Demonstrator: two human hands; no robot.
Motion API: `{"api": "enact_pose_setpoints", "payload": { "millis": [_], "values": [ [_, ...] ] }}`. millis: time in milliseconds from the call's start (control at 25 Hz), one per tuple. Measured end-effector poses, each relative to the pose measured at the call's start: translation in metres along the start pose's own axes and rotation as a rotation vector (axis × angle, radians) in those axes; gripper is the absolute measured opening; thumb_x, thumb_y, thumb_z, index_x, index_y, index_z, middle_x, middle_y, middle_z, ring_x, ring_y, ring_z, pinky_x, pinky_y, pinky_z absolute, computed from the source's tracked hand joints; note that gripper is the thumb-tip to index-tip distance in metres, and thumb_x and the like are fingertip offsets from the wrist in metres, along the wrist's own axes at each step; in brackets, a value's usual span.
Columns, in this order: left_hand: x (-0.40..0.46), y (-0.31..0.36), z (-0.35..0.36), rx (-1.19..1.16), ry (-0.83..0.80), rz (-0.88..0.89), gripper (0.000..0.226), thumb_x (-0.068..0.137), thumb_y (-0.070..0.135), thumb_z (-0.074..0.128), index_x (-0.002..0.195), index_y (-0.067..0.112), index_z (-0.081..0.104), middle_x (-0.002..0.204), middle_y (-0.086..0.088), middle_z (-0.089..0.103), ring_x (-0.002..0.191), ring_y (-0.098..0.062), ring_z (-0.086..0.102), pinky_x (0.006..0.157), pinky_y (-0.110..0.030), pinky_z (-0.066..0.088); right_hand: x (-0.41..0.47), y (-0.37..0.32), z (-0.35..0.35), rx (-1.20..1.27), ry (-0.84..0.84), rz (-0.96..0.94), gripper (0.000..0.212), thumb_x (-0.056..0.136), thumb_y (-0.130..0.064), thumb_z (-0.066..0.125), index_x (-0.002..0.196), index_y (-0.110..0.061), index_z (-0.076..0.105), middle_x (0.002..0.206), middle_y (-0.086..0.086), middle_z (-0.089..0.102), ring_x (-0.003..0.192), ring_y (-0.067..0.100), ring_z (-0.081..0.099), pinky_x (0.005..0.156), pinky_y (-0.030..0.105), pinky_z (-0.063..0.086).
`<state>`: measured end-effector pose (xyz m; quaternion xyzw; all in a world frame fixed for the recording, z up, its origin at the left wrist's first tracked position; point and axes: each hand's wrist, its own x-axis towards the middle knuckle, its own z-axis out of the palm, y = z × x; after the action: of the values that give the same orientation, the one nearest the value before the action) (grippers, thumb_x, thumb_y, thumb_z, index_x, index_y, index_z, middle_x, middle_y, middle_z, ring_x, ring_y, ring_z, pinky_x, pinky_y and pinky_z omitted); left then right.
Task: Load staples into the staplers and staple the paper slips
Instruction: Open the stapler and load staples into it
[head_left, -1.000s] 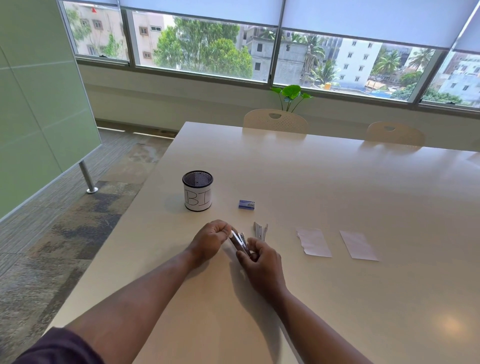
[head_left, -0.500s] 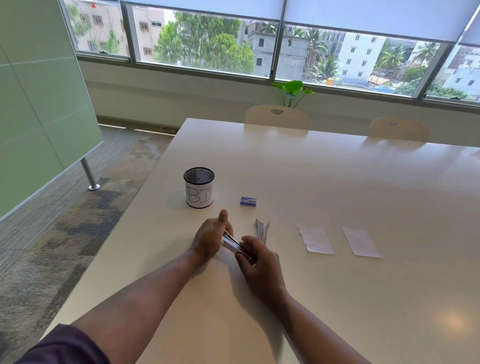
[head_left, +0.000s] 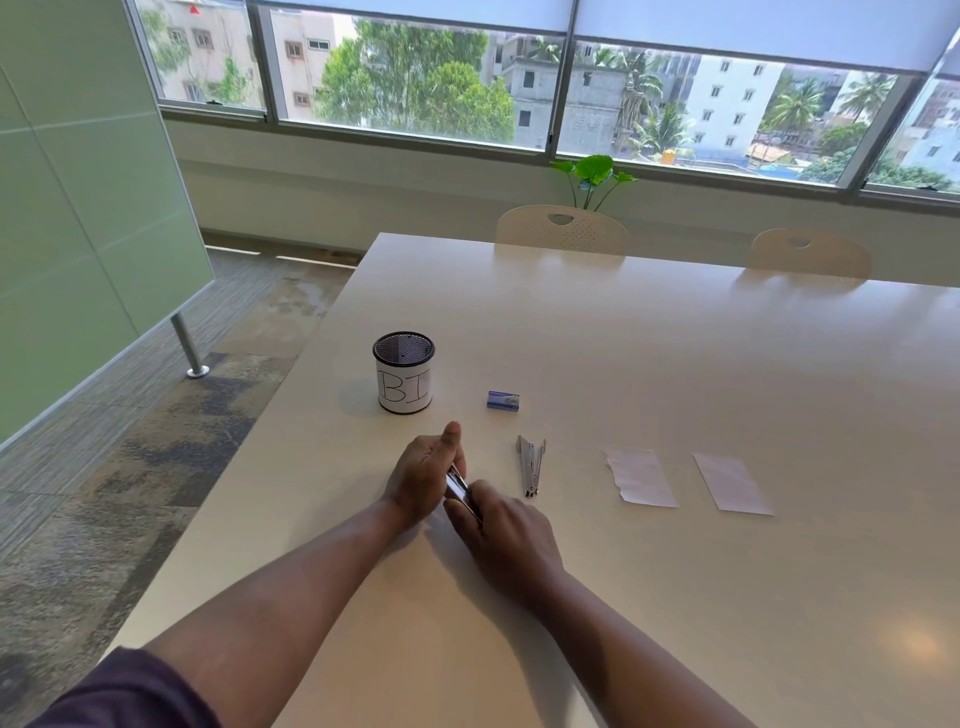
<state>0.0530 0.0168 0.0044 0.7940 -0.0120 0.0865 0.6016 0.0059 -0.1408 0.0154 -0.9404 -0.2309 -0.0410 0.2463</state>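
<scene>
Head view: on the pale bench (head_left: 675, 364), the left hand (head_left: 423, 475) and right hand (head_left: 506, 535) both clasp a small silver metal stapler (head_left: 460, 491), apparently closed. A second silver stapler (head_left: 531, 465) lies at 2 o'clock, two white paper slips (head_left: 641, 477) beyond at 3.

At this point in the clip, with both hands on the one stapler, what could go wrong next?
1. The stapler is pinched between the left hand and right hand; fingertips sit close to the metal, so a sudden snap shut might nip them.
2. The second stapler lies open near the right hand; a sweep could knock it.
3. The paper slips lie loose and could slide when reached for.
</scene>
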Motion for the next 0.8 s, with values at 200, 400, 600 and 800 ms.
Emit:
{"api": "enact_pose_setpoints", "payload": {
  "millis": [200,400,600,800],
  "values": [
    [0.0015,0.0019,-0.0009,0.063,-0.036,0.048,0.05,0.093,0.043,0.044,0.059,0.01,0.061,0.054,0.003,0.055,0.053,-0.016,0.049,0.06,-0.039,0.042,-0.0044,-0.0014,0.0012,-0.043,0.029,0.018,0.042,0.101,-0.063,0.028,0.1,-0.025,0.046,0.09,0.007,0.07,0.083,0.034,0.064,0.062,0.037,0.031],
    [0.0008,0.002,0.0014,0.129,-0.068,-0.004,0.045,0.092,0.051,0.043,0.062,0.021,0.058,0.053,0.006,0.053,0.054,-0.016,0.047,0.062,-0.04,0.041,-0.0052,-0.0028,-0.0017,-0.062,0.044,0.058,0.043,0.101,-0.062,0.026,0.101,-0.023,0.045,0.09,0.009,0.07,0.083,0.036,0.064,0.062,0.037,0.031],
    [0.0018,0.0009,0.0006,0.295,-0.095,-0.021,0.061,0.089,0.072,0.035,0.07,0.019,0.058,0.055,0.009,0.054,0.056,-0.014,0.049,0.062,-0.036,0.042,-0.0059,-0.0029,-0.0011,-0.077,0.028,0.045,0.044,0.101,-0.063,0.025,0.097,-0.023,0.043,0.088,0.01,0.07,0.082,0.037,0.065,0.062,0.039,0.034],
    [0.0013,0.0013,0.0009,0.365,-0.082,-0.02,0.063,0.091,0.068,0.036,0.07,0.012,0.06,0.054,0.01,0.053,0.057,-0.014,0.047,0.062,-0.039,0.044,-0.0064,-0.0022,0.0001,-0.077,0.023,0.048,0.041,0.1,-0.064,0.024,0.091,-0.026,0.035,0.088,0.01,0.07,0.083,0.038,0.065,0.062,0.039,0.032]
  ]
}}
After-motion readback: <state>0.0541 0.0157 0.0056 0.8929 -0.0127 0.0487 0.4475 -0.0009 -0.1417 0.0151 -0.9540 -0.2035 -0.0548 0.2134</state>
